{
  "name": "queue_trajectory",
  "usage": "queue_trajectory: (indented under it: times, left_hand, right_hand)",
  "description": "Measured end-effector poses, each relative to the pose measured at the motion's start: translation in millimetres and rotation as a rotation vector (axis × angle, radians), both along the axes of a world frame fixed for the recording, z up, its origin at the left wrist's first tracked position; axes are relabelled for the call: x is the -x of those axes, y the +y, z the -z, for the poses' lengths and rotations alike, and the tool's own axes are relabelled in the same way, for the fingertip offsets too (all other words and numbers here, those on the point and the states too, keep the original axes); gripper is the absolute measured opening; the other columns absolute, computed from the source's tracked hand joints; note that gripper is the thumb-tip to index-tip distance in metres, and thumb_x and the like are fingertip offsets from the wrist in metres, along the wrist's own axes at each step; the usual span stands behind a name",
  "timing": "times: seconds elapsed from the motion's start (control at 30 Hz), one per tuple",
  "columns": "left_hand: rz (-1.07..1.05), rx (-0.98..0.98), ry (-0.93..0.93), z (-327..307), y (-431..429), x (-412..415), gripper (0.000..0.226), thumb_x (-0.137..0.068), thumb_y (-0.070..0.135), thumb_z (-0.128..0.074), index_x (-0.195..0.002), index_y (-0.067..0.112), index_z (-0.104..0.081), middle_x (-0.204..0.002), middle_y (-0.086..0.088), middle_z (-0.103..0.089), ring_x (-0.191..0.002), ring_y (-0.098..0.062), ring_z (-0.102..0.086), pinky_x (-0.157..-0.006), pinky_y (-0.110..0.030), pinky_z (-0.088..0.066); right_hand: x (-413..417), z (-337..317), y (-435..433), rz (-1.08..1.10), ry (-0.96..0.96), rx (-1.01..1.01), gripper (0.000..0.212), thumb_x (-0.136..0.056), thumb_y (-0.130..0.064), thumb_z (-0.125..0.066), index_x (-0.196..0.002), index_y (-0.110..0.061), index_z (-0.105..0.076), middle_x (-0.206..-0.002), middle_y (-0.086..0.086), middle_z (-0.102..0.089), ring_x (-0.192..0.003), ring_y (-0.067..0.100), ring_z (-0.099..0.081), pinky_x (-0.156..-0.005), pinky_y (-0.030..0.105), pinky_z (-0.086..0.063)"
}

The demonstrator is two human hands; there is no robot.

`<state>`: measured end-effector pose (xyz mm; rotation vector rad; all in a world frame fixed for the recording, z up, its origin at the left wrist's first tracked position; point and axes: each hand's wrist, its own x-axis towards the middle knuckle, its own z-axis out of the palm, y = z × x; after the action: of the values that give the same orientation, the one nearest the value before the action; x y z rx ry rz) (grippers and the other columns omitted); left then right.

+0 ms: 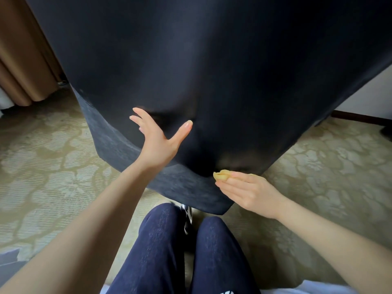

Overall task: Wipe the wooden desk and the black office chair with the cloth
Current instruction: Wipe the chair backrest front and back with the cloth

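Your left hand (157, 143) presses open on the chair (212, 71); right hand (248, 192) pinches the cloth (221, 176) at its edge. Chair likely mid-wipe; counter unseen.

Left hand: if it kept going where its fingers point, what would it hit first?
The black office chair: the spread fingers of the left hand look to be at or against its dark fabric, though depth is unclear.

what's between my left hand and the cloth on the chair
Head view: only bare fabric of the black chair lies between the left hand and the yellow cloth that the right hand pinches.
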<state>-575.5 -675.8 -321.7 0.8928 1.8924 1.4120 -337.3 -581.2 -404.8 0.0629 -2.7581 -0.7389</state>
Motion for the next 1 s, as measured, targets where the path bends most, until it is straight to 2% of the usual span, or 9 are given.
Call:
queue_trajectory:
  times: [0.07, 0.17, 0.3, 0.4, 0.47, 0.57, 0.67, 0.8, 1.0]
  left_hand:
    - [-0.007, 0.001, 0.002, 0, 0, 4, 0.107, -0.088, 0.047, -0.056, -0.145, 0.009, 0.027, -0.154, -0.011, 0.031, -0.143, -0.017, 0.02, -0.103, -0.018, 0.005]
    - [-0.021, 0.019, 0.021, 0, 0, 13, 0.108, -0.088, 0.049, -0.056, -0.145, 0.007, 0.026, -0.155, -0.011, 0.029, -0.144, -0.017, 0.019, -0.106, -0.019, 0.005]
    - [-0.047, 0.012, 0.052, -3, -2, 19, 0.11, -0.086, 0.05, -0.058, -0.147, 0.007, 0.023, -0.156, -0.01, 0.027, -0.144, -0.014, 0.017, -0.1, -0.012, 0.004]
    - [-0.076, 0.027, 0.105, 1, -8, 12, 0.11, -0.083, 0.055, -0.059, -0.149, 0.013, 0.019, -0.155, -0.01, 0.028, -0.146, -0.016, 0.012, -0.113, -0.027, 0.0]
    - [-0.058, 0.009, 0.134, 4, -12, 4, 0.109, -0.083, 0.054, -0.059, -0.149, 0.016, 0.019, -0.155, -0.01, 0.029, -0.146, -0.018, 0.01, -0.115, -0.033, -0.003]
    - [-0.007, -0.051, 0.103, 5, -13, -5, 0.107, -0.086, 0.048, -0.059, -0.148, 0.016, 0.021, -0.155, -0.009, 0.028, -0.145, -0.013, 0.013, -0.107, -0.02, 0.0]
    - [0.031, -0.068, 0.06, 6, -13, -4, 0.102, -0.09, 0.045, -0.056, -0.147, 0.017, 0.024, -0.155, -0.009, 0.027, -0.144, -0.011, 0.014, -0.1, -0.014, 0.002]
    - [0.056, -0.052, 0.117, 10, -14, 4, 0.095, -0.094, 0.042, -0.051, -0.147, 0.019, 0.025, -0.156, -0.009, 0.025, -0.144, -0.01, 0.012, -0.098, -0.01, 0.0]
    - [0.072, -0.013, 0.199, 11, -14, 9, 0.097, -0.093, 0.042, -0.053, -0.147, 0.02, 0.025, -0.157, -0.009, 0.022, -0.146, -0.015, 0.002, -0.101, -0.015, -0.008]
  right_hand:
    - [-11, -13, 1, -0.064, -0.022, -0.039, 0.025, -0.089, -0.004, -0.066, -0.114, -0.002, -0.068, -0.125, 0.009, -0.063, -0.12, 0.018, -0.057, -0.098, 0.032, -0.047]
    - [-19, -49, 4, -0.153, -0.002, -0.066, 0.019, -0.089, -0.004, -0.066, -0.107, -0.005, -0.073, -0.12, 0.004, -0.066, -0.113, 0.013, -0.061, -0.094, 0.031, -0.051]
    - [-23, -109, 1, -0.176, 0.062, -0.143, 0.02, -0.09, -0.005, -0.064, -0.108, -0.009, -0.073, -0.122, 0.001, -0.065, -0.111, 0.011, -0.062, -0.1, 0.032, -0.046]
    - [-18, -137, -7, -0.15, 0.134, -0.217, 0.023, -0.089, -0.002, -0.066, -0.108, -0.011, -0.073, -0.122, 0.001, -0.064, -0.115, 0.015, -0.059, -0.1, 0.032, -0.046]
    - [-11, -148, -13, -0.129, 0.211, -0.228, 0.024, -0.087, 0.0, -0.068, -0.107, -0.011, -0.073, -0.12, 0.003, -0.065, -0.115, 0.018, -0.06, -0.098, 0.034, -0.048]
    - [10, -161, -24, -0.066, 0.353, -0.253, 0.021, -0.087, 0.0, -0.068, -0.103, -0.01, -0.075, -0.118, 0.006, -0.066, -0.113, 0.021, -0.061, -0.099, 0.036, -0.047]
    - [38, -162, -30, -0.025, 0.496, -0.248, 0.017, -0.089, 0.0, -0.064, -0.097, -0.009, -0.076, -0.116, 0.006, -0.068, -0.112, 0.021, -0.062, -0.099, 0.036, -0.046]
    - [67, -142, -28, -0.052, 0.597, -0.24, 0.016, -0.089, -0.001, -0.065, -0.095, -0.01, -0.077, -0.113, 0.004, -0.069, -0.108, 0.017, -0.064, -0.095, 0.033, -0.05]
    - [96, -87, -19, -0.084, 0.508, -0.21, 0.017, -0.087, -0.004, -0.067, -0.101, -0.007, -0.075, -0.116, 0.006, -0.068, -0.11, 0.016, -0.063, -0.098, 0.03, -0.049]
